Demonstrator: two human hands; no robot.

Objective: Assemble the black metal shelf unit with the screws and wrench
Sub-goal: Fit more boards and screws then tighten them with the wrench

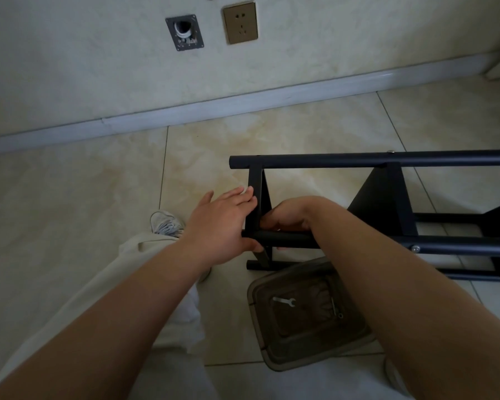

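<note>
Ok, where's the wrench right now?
The wrench lies in the brown tray on the floor, low in the head view, below the shelf frame.

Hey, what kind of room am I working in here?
Probably a room in a home: glossy beige floor tiles, a pale baseboard along a plaster wall, and a gold wall socket.
</note>
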